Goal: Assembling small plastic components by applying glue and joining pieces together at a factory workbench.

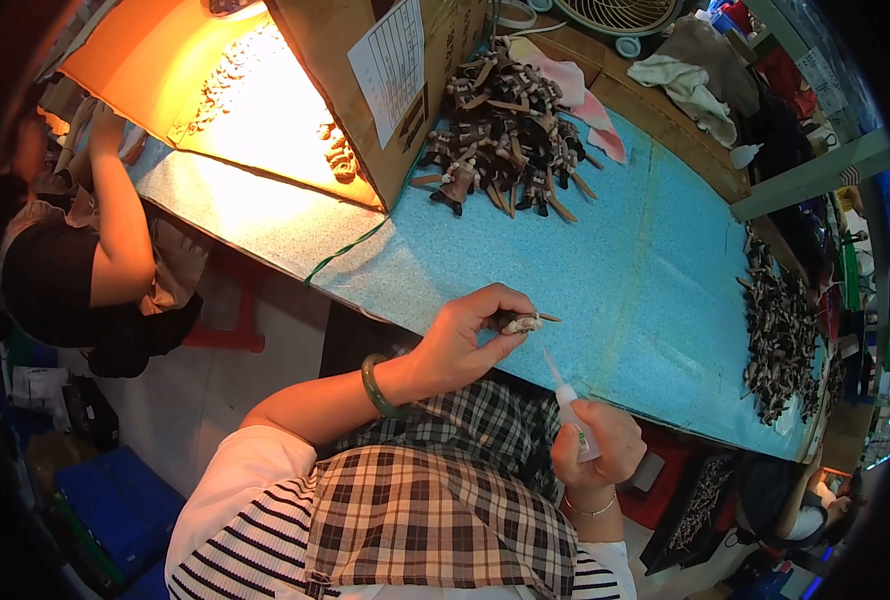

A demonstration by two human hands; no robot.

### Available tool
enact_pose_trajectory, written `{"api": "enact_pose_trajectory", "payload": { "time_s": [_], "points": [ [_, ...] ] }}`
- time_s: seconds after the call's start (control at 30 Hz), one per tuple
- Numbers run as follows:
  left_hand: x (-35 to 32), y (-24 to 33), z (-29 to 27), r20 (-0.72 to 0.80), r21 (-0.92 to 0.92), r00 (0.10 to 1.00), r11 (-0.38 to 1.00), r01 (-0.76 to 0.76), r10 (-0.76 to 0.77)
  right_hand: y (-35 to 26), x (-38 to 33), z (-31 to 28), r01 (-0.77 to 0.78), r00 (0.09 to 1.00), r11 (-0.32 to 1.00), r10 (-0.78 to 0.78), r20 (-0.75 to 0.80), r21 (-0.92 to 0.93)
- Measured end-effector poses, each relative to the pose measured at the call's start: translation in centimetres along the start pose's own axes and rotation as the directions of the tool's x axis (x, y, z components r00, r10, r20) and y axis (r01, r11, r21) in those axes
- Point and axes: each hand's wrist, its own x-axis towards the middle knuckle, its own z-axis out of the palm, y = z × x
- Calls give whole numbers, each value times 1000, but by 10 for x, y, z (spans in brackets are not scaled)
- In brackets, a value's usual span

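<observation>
Just over the near edge of the blue table, my left hand (pixel 463 338) pinches a small figurine (pixel 521 323) between thumb and fingers. It is pale at the end facing right and darker toward the palm, with a thin brown stick-like piece beside it. My right hand (pixel 610 445), lower and to the right, is wrapped round a white glue bottle (pixel 569 402). Its long thin nozzle points up at the figurine, the tip close below it; whether they touch I cannot tell. Farther back lies a heap of dark figurines (pixel 510 140) with flat brown sticks among them.
A cardboard box (pixel 365 150), brightly lit inside, stands at the back left with small parts in it. More small dark pieces (pixel 780 335) spread along the table's right end. A pink cloth (pixel 585 100) lies behind the heap. Another person (pixel 105 230) works at the left.
</observation>
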Motion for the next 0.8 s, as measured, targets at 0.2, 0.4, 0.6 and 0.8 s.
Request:
{"api": "enact_pose_trajectory", "payload": {
  "time_s": [0.2,0.4,0.6,0.8],
  "points": [
    [1,2,0,-1,5,1000,1000,11,-11,0,-1,0,-10,1000,1000,10,15,-1],
    [1,2,0,-6,-7,1000,1000,20,-20,-1,-2,-1,-10,1000,1000,11,14,-22],
    [0,2,0,-7,5,1000,1000,20,-20,1,0,0,-4,1000,1000,4,11,9],
    [0,1,0,-12,-5,999,999,33,-33,2,-2,1,-8,1000,1000,8,7,15]
  ]
}}
